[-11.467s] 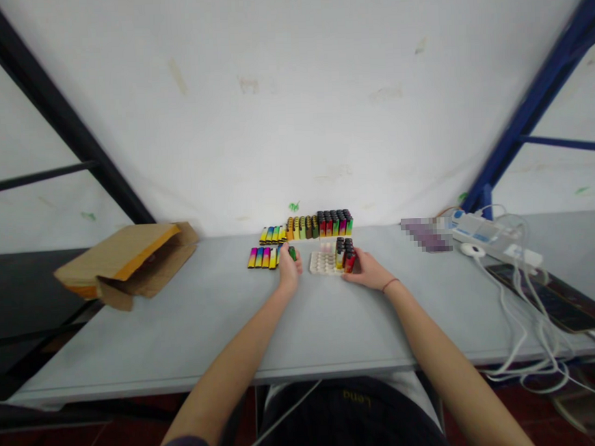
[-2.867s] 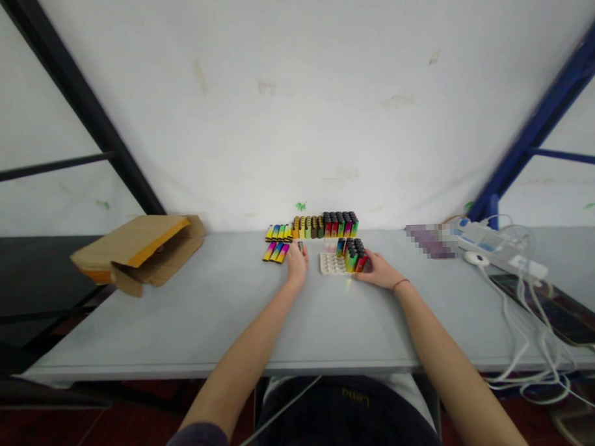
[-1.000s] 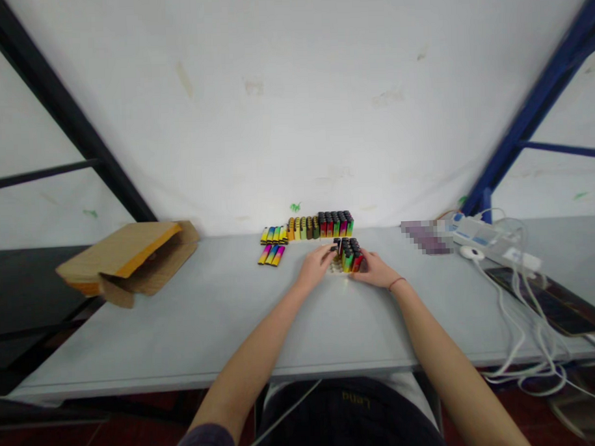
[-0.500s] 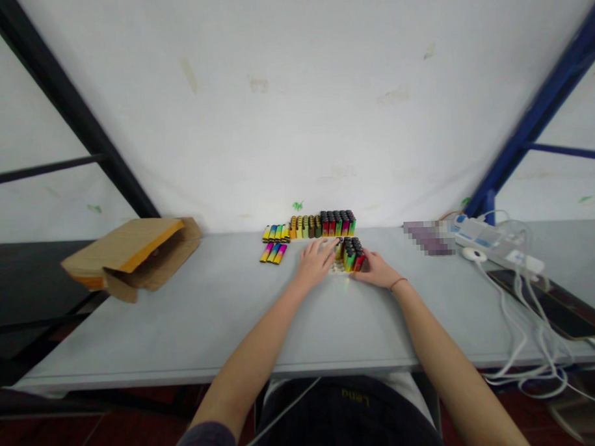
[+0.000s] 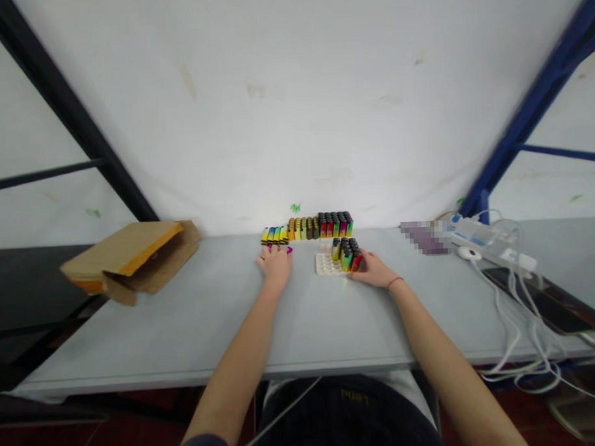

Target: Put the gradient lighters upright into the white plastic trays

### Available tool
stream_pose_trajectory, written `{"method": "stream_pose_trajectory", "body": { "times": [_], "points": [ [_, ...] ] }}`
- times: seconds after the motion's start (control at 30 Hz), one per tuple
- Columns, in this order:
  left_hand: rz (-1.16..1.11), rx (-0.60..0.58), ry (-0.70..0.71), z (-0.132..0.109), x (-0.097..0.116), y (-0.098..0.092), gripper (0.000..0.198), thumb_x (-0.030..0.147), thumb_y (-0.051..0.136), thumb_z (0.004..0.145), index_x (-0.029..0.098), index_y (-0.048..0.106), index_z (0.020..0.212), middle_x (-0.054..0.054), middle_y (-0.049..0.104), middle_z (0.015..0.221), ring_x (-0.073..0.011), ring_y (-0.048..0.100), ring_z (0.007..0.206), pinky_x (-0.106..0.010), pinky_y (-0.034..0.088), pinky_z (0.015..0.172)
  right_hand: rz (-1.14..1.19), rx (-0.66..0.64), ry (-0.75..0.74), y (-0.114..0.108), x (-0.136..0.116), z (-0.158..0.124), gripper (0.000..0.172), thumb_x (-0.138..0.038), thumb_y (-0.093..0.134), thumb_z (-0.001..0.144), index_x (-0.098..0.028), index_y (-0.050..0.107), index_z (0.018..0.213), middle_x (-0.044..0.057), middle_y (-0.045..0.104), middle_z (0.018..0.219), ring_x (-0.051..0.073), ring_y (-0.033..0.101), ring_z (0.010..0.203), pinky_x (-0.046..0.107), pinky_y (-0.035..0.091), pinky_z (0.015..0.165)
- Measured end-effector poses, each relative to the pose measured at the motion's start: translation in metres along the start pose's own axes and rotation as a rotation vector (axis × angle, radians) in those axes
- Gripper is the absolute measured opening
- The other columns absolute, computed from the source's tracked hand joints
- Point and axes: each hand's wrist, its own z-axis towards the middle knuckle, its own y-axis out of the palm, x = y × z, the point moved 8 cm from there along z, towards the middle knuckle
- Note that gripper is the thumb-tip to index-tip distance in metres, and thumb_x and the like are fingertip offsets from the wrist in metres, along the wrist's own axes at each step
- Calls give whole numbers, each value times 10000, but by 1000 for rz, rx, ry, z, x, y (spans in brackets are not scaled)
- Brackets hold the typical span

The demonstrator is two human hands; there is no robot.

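Observation:
My left hand (image 5: pixel 276 268) lies palm down over several loose lighters, its fingers stretched forward and slightly apart. A purple lighter end (image 5: pixel 289 249) peeks out beside the fingertips; the rest is under the hand. My right hand (image 5: pixel 374 271) grips the right side of a white holed tray (image 5: pixel 327 266), thumb at its front edge, fingers against the red lighters there. Upright lighters with black tops (image 5: pixel 350 255) fill the tray's right part, and a yellow lighter (image 5: pixel 335 249) stands apart to their left. Empty holes show on the tray's left side.
Behind stands a full block of upright lighters (image 5: pixel 335 225), with yellowish lighters (image 5: pixel 302 229) beside it and lying ones (image 5: pixel 274 235) further left. An opened cardboard box (image 5: pixel 127 255) sits at left. A power strip (image 5: pixel 493 243), white cables and a dark phone (image 5: pixel 539 300) occupy the right.
My left hand has moved left from the tray to the loose lighters, uncovering the tray's empty holes. My right hand stays at the tray's right side.

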Motion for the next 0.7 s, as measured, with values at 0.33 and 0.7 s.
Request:
{"method": "stream_pose_trajectory", "body": {
  "times": [0.33, 0.7],
  "points": [
    [-137, -117, 31, 1, 16, 9, 301, 224, 496, 936, 132, 670, 1163, -207, 650, 1194, -329, 610, 1126, -451, 440, 961, -50, -24, 42, 0, -8, -3, 711, -401, 768, 717, -119, 529, 1325, 113, 686, 1040, 315, 581, 1077, 449, 484, 936],
    [-1373, -167, -117, 5, 30, 21, 144, 287, 595, 864, 210, 503, 785, 77, 471, 561, -72, 414, 438, -186, 305, 458, -34, 16, 19, 0, -8, -2, 682, -367, 786, 697, -157, 544, 1299, 97, 696, 1040, 312, 593, 1062, 461, 479, 946]
  ]
}}
